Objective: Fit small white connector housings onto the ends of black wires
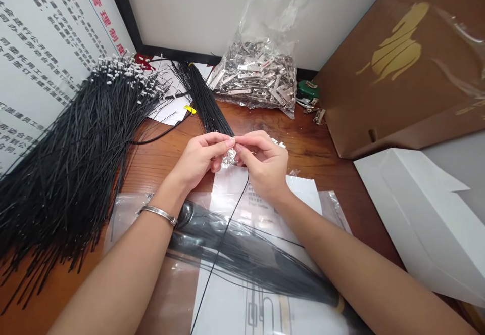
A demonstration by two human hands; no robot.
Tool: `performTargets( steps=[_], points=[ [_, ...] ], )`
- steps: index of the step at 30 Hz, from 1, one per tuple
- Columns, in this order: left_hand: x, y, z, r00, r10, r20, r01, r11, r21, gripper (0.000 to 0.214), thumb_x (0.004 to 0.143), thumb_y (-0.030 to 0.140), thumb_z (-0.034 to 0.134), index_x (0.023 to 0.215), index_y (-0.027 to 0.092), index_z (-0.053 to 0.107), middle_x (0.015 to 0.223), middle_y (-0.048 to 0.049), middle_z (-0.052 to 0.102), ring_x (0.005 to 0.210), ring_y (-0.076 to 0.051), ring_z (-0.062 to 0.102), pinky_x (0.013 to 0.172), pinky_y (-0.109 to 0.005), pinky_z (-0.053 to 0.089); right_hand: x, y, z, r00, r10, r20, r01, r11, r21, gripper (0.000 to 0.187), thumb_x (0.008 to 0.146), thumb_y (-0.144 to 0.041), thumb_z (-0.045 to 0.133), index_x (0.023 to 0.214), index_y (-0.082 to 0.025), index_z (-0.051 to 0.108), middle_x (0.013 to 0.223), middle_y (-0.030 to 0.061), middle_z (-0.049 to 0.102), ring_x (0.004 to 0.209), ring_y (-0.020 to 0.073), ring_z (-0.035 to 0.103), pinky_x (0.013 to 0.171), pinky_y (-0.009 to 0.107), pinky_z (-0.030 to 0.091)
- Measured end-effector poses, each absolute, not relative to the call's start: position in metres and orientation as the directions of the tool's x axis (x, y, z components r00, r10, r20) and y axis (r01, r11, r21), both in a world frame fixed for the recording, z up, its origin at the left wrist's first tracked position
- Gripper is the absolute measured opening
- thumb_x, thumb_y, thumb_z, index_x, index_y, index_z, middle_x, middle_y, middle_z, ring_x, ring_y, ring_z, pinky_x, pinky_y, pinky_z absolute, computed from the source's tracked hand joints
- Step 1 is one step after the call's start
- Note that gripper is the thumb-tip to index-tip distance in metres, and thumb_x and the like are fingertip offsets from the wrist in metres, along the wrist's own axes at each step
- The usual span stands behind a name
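Note:
My left hand (206, 154) and my right hand (265, 162) meet above the middle of the table, fingertips pinched together. One thin black wire (227, 229) runs down from my right hand's fingers toward the bottom edge. Whatever small piece sits between the fingertips is too hidden to name. Under the hands lies a clear plastic bag (125, 208) holding a bundle of black wires (257, 254), with printed paper (303, 188) around it. Small white pieces (279, 143) show just behind my right hand, and some shiny bits lie below the fingertips.
A big heap of black wires with white ends (76, 158) fills the left side. Behind the hands are a tied wire bundle (206, 100) and a clear bag of metal clips (253, 75). A brown box (379, 87) and a white folded carton (420, 213) stand right.

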State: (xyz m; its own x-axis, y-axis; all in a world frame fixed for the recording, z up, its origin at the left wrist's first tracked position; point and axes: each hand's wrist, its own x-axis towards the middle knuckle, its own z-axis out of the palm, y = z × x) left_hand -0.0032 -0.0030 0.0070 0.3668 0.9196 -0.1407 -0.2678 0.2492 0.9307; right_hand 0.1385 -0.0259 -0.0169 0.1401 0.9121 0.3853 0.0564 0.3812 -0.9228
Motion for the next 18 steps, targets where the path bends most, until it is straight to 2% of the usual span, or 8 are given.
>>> performTargets(
  steps=[6, 14, 18],
  points=[
    [-0.0050, -0.0028, 0.0089, 0.392, 0.900, -0.191, -0.284, 0.316, 0.905, 0.014, 0.068, 0.027, 0.076, 0.070, 0.014, 0.069, 0.053, 0.0028, 0.051, 0.041, -0.004, 0.039, 0.041, -0.020, 0.025, 0.1397, -0.0257, -0.0170, 0.119, 0.912, 0.393, 0.035, 0.392, -0.919, 0.005, 0.079, -0.026, 0.069, 0.080, -0.023, 0.071, 0.083, 0.0011, 0.061, 0.058, 0.0091, 0.055, 0.051, 0.027, 0.049],
    [-0.0043, -0.0021, 0.0078, 0.391, 0.904, -0.175, -0.325, 0.313, 0.892, 0.015, 0.067, 0.022, 0.076, 0.062, 0.014, 0.063, 0.049, 0.0028, 0.050, 0.041, -0.004, 0.040, 0.042, -0.019, 0.027, 0.1384, -0.0252, -0.0184, 0.138, 0.918, 0.373, 0.082, 0.365, -0.928, 0.007, 0.078, -0.028, 0.068, 0.082, -0.023, 0.071, 0.086, 0.0025, 0.061, 0.068, 0.0118, 0.059, 0.056, 0.027, 0.050],
    [-0.0031, -0.0028, 0.0110, 0.342, 0.923, -0.177, -0.347, 0.299, 0.889, 0.012, 0.066, 0.020, 0.075, 0.066, 0.014, 0.064, 0.049, 0.0029, 0.050, 0.040, -0.004, 0.040, 0.042, -0.018, 0.028, 0.1367, -0.0254, -0.0166, 0.128, 0.953, 0.275, 0.010, 0.276, -0.961, 0.021, 0.075, -0.028, 0.070, 0.096, -0.022, 0.066, 0.086, 0.0007, 0.063, 0.060, 0.0086, 0.057, 0.053, 0.025, 0.047]
  ],
)
